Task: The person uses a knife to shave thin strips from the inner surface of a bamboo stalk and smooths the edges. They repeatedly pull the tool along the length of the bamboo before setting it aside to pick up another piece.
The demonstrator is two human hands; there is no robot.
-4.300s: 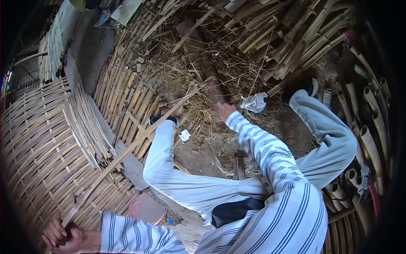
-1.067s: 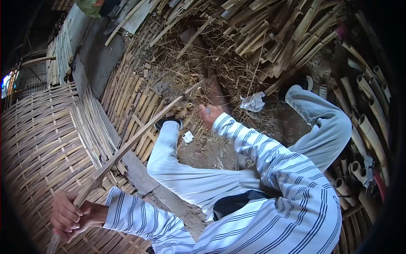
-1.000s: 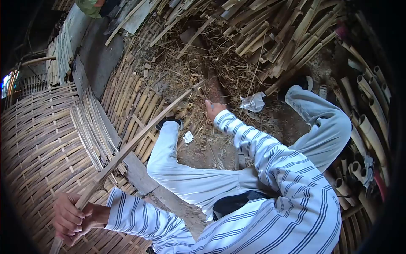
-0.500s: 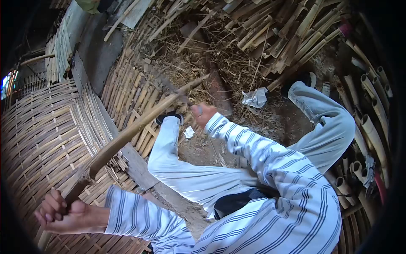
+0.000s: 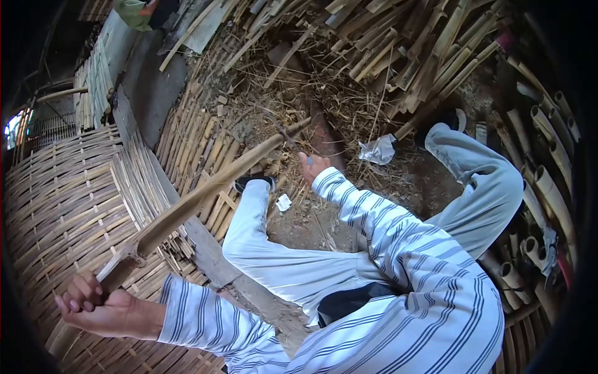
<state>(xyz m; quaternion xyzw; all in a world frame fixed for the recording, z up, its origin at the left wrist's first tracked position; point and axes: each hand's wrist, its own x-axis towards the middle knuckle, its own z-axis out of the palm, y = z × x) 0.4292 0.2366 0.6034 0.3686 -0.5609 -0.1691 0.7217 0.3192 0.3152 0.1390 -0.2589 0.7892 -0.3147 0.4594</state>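
Observation:
A long split bamboo pole (image 5: pixel 202 193) slants from lower left up to the middle of the view. Around its lower part, just below a node, my left hand (image 5: pixel 111 306) is wrapped with curled fingers. My right hand (image 5: pixel 313 168), near the pole's far tip, grips a knife (image 5: pixel 280 128). Its dark, thin blade points up and left and crosses the pole close to the tip. The knife's handle is hidden inside my fist. Below both, my legs in pale trousers (image 5: pixel 289 268) are spread on the ground.
Woven bamboo matting (image 5: pixel 62 206) lies on the left. Cut bamboo strips (image 5: pixel 430 56) are piled at the upper right, bamboo tubes (image 5: pixel 548 193) at the right edge. Shavings (image 5: pixel 268 81) and a crumpled white wrapper (image 5: pixel 377 149) litter the ground. A plank (image 5: pixel 218 255) runs beside the mat.
My right hand and the knife have moved slightly right and down, and the blade shows more clearly across the pole. My left hand keeps its grip. The whole view has shifted a little.

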